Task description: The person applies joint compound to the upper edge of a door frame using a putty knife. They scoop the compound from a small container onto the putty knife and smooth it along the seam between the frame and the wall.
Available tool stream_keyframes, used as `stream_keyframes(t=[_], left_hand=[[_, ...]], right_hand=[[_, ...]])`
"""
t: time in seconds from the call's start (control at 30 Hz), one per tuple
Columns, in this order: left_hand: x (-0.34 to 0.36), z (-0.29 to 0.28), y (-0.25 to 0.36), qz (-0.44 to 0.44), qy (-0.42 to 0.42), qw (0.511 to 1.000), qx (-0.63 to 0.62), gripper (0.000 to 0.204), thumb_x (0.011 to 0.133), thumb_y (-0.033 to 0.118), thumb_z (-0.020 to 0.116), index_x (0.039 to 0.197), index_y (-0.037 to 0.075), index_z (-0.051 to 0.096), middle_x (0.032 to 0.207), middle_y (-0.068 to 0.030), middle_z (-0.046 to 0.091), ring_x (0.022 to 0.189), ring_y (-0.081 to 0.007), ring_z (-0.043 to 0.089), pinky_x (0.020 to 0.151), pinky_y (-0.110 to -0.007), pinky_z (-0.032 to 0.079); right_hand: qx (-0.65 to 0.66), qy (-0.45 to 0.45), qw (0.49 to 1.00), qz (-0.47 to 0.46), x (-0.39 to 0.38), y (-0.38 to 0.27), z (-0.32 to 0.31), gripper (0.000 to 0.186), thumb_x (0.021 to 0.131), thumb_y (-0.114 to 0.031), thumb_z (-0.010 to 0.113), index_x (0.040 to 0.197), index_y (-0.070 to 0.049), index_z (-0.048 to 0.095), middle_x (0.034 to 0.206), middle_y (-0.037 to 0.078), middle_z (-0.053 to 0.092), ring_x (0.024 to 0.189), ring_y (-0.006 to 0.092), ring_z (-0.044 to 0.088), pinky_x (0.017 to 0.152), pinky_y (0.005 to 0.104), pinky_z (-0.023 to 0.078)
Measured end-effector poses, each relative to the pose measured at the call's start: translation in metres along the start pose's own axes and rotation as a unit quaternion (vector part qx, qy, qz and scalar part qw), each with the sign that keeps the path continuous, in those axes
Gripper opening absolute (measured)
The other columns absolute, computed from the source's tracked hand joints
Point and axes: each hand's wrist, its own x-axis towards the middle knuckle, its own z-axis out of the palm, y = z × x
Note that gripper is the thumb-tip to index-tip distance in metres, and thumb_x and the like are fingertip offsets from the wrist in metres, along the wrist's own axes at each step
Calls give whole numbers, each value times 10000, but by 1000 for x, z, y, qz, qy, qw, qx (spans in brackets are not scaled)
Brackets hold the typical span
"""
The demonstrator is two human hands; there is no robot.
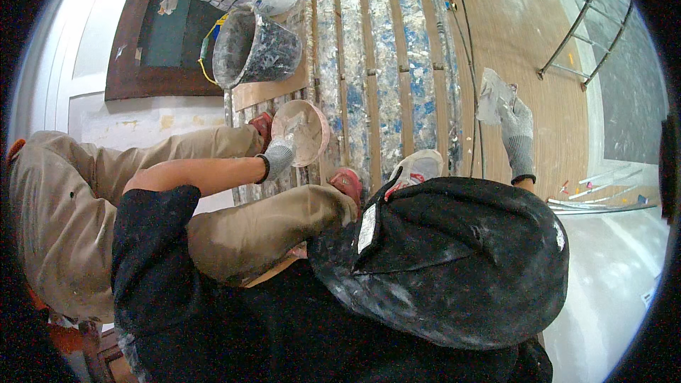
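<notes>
My gloved left hand is at the left edge of the pink tub, its fingers over the rim; I cannot tell how firmly they close. The tub shows above the spattered slats. Well to the tub's right, my gloved right hand clamps its fingers on a pale flat blade. Beyond the tub is a smeared bucket.
</notes>
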Motion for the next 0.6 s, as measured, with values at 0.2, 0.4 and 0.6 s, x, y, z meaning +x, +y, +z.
stream_keyframes(t=[0.2, 0.4, 0.6], left_hand=[[58, -20, -64, 172, 66, 974, 135, 377, 1032, 290, 423, 1069, -12, 645, 1034, -209, 675, 980, -385, 632, 830, -476, 488], [74, -59, -149, 403, 75, 852, 325, 208, 964, 189, 502, 992, 27, 631, 787, -171, 606, 701, -367, 612, 667, -454, 499], [8, -79, 35, -44, -99, 994, -10, 451, 978, 406, 528, 1129, -4, 637, 1045, -229, 685, 812, -407, 701, 649, -562, 579]], right_hand=[[15, 11, 999, -32, 3, 13, -3, 339, 979, -160, 608, 1249, 39, 657, 1016, 19, 696, 853, 100, 577, 781, 269, 463], [125, -10, 991, -37, 11, 18, 20, 334, 983, -155, 607, 1252, 36, 655, 1020, 20, 699, 849, 101, 582, 784, 267, 464], [-68, 32, 997, -3, 0, 1, -8, 323, 986, -179, 603, 1217, 37, 671, 934, 3, 682, 792, 105, 570, 722, 274, 459]])
